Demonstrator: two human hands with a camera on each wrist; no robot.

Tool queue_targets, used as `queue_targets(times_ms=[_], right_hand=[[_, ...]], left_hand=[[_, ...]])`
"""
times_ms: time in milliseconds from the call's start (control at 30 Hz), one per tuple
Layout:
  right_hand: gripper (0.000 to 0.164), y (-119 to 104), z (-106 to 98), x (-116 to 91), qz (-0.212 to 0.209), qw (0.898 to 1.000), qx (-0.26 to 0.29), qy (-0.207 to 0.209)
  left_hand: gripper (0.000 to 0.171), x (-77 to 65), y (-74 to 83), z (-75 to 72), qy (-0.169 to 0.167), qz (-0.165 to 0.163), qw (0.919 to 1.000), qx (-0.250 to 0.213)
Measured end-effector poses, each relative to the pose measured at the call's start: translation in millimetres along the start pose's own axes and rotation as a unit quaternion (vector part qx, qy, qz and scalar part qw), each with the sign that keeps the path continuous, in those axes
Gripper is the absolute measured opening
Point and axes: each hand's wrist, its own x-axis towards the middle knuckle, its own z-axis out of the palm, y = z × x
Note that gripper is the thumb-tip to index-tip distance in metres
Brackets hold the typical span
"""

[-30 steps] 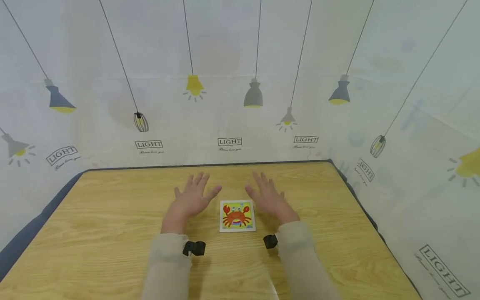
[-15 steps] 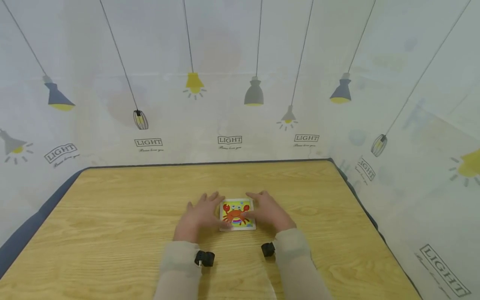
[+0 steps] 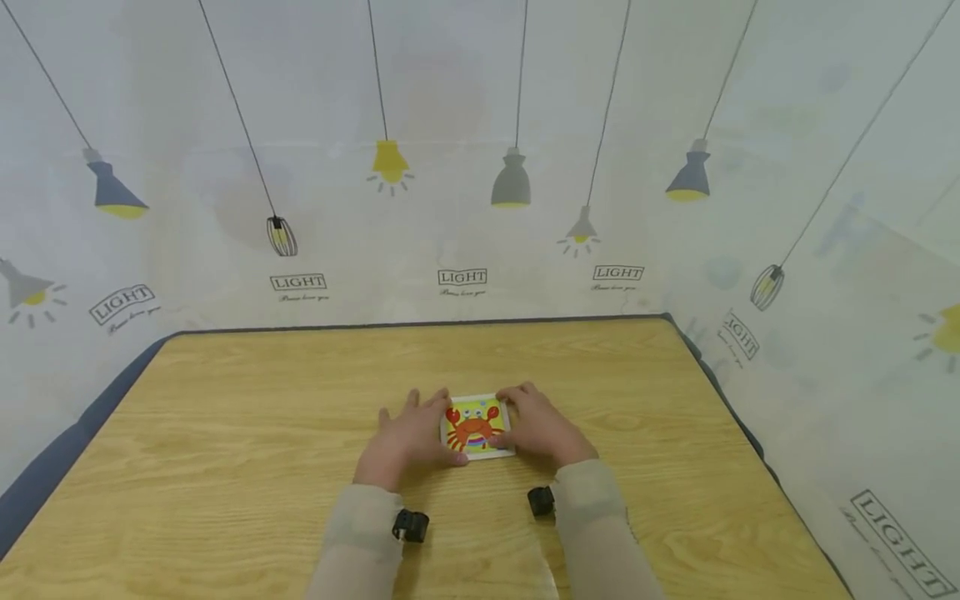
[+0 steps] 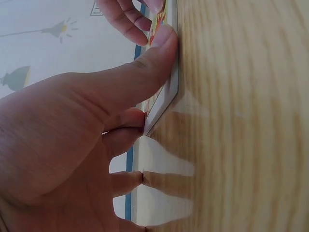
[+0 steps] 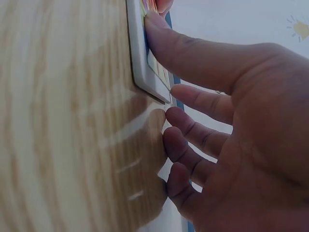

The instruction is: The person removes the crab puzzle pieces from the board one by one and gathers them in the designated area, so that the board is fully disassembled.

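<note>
A small square crab picture board with a white frame lies on the wooden table. Its red crab on yellow faces up. My left hand grips the left side, thumb at the near edge and forefinger at the far corner. From the other side my right hand grips it, thumb on the picture's right part and forefinger at the far right corner. In the left wrist view, the board shows its thick white edge close to the tabletop. In the right wrist view, the other fingers rest beside the board.
The wooden table has a dark blue edge strip. White walls printed with lamps enclose its back and sides. A black wrist camera sits on the left sleeve, another wrist camera on the right.
Both hands have come down and inward from spread fingers above the table to hold the crab picture board from its two sides. The board has turned slightly.
</note>
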Motion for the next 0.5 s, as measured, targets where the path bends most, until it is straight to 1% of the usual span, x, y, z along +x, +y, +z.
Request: queue_targets(times_ms=[167,367,500], right_hand=[[0.071,-1.9,-1.6,-0.7,0.001,1.000,0.006,0.000],[0.073,-5.0,-1.6,1.7,0.013,1.000,0.014,-0.012],[0.071,-7.0,-1.7,3.5,0.011,1.000,0.023,-0.008]], left_hand=[[0.102,-0.2,1.5,-2.2,-0.002,0.004,1.0000,-0.002],[0.103,2.1,-1.3,0.2,-0.005,0.002,1.0000,-0.002],[0.102,2.4,-1.9,0.4,-0.003,0.004,1.0000,0.000]])
